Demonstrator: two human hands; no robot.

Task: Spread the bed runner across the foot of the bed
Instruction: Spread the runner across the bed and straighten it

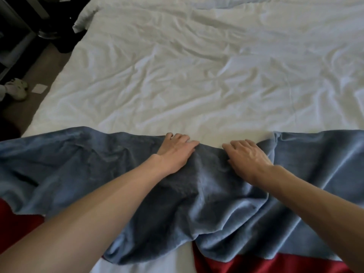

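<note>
Rumpled white bed (177, 75), floor (39, 75) at upper left; your left hand (177, 152) presses flat-fingered on the blue bed runner (197, 194), your right hand (248, 156) curls its fingers at the edge, grip unclear.

Bed runner (206, 194): both ends run out of frame, one left of the left hand (177, 152), one right of the right hand (249, 158). Right fingertips (226, 145) bend down at its far edge; pinching or pressing, cannot tell. Red fabric (266, 263) under the forearms is cut by the bottom edge. Far left of the left hand: shoe (16, 88) small and blurred, furniture (17, 26) too dark to make out.
</note>
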